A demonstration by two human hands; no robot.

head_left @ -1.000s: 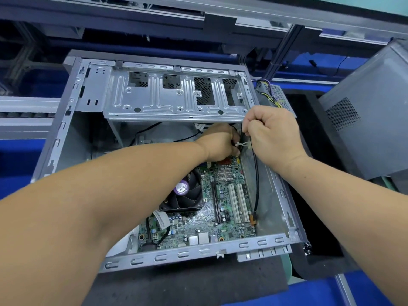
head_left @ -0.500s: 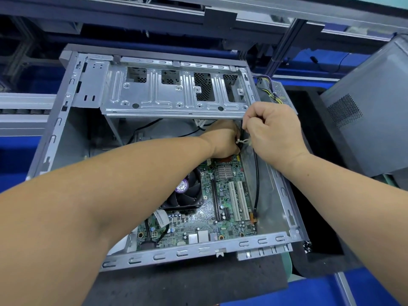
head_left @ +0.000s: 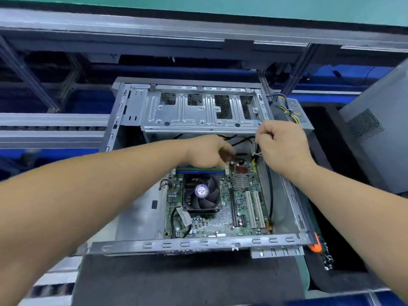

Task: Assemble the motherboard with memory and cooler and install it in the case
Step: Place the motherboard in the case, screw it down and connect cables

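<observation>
While green motherboard [head_left: 223,208] lies seated in grey steel case [head_left: 198,242], thin black cable [head_left: 271,193] is pinched by right hand [head_left: 284,146]. Left hand [head_left: 209,152] curled at board's far edge; grasp cannot be told. Cable judged limp, light; best held near connector. Board judged fragile.

Case [head_left: 198,242]: bare sheet metal, dull silver, stamped and perforated. Inside it, motherboard [head_left: 223,219] shows a glossy green board; its cooler [head_left: 201,192] fan is dark matt plastic with a shiny purple label. Under the case, mat [head_left: 187,281] looks matt dark grey, slightly rough.
</observation>
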